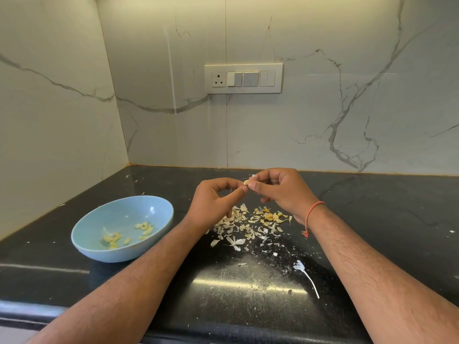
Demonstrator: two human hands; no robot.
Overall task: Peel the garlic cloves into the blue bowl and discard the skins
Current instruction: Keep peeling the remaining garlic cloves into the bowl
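Two hands meet above a black stone counter (372, 219), working a single garlic clove (246, 182) between them. The left hand (213, 203) pinches the clove between thumb and forefinger, its other fingers curled in; the right hand (278, 191) closes thumb and fingertips on the clove's far end, where a scrap of pale skin (252, 175) sticks up. An orange thread (313, 212) circles the right wrist.

Below the hands, a loose heap of papery skins (244, 230) lies on the counter, with several yellowish unpeeled cloves (270, 216) among it at the right side. A longer white strip of skin (306, 274) lies apart, nearer the counter's front edge.

To the left stands the blue bowl (99, 249), holding a scatter of peeled cloves (129, 234) on its floor. On the veined marble wall behind, a white switch plate (243, 78) carries a socket and switches
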